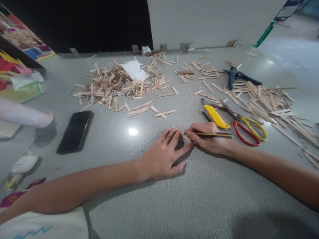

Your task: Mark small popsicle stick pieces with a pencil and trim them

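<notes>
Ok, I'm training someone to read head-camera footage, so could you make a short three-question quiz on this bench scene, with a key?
1. Multiple choice: what is the right hand holding?
a) a ruler
b) a pencil
c) a paintbrush

2. True or false: in the picture, the black phone lies farther left than the scissors.

3. Fill in the colours, in either order: the scissors have one ___ handle and one ___ handle.

Key: 1 b; 2 true; 3 red and yellow.
</notes>
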A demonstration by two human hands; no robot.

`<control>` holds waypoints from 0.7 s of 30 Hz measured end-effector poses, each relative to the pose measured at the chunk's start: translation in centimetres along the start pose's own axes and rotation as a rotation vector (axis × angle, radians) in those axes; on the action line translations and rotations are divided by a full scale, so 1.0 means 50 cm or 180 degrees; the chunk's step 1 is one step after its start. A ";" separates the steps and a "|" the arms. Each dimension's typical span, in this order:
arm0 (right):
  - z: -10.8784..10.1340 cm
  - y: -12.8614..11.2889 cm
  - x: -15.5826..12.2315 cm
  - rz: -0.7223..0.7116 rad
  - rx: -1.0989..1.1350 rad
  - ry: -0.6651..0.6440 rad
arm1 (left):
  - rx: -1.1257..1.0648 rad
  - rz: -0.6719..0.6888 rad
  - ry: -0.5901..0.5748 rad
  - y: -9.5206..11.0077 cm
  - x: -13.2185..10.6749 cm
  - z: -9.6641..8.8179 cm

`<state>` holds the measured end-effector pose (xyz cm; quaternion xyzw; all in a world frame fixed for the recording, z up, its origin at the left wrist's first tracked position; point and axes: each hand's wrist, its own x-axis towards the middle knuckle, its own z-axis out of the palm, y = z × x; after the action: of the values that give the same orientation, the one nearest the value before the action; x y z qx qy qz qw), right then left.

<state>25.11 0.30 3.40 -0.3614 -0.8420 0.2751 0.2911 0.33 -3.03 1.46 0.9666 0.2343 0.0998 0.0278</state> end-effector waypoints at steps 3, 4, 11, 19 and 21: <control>0.004 0.003 0.000 0.0005 -0.0059 0.0030 | -0.0076 -0.0020 -0.0008 0.000 0.000 -0.001; 0.005 0.003 0.000 -0.0003 -0.0073 0.0040 | -0.0112 -0.0037 -0.0016 0.000 0.000 -0.002; 0.000 -0.001 0.002 0.0226 -0.0084 -0.0136 | -0.0295 -0.0176 -0.0081 0.001 0.002 -0.002; -0.003 -0.002 0.004 0.0149 0.0029 -0.0167 | -0.0485 -0.0206 -0.0130 -0.005 0.003 0.002; -0.004 -0.003 0.004 0.0162 0.0082 -0.0182 | -0.0466 -0.0189 -0.0129 -0.005 0.003 0.001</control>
<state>25.08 0.43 3.71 -0.3709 -0.8369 0.3035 0.2645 0.37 -2.75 1.40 0.9565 0.2543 0.0962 0.1061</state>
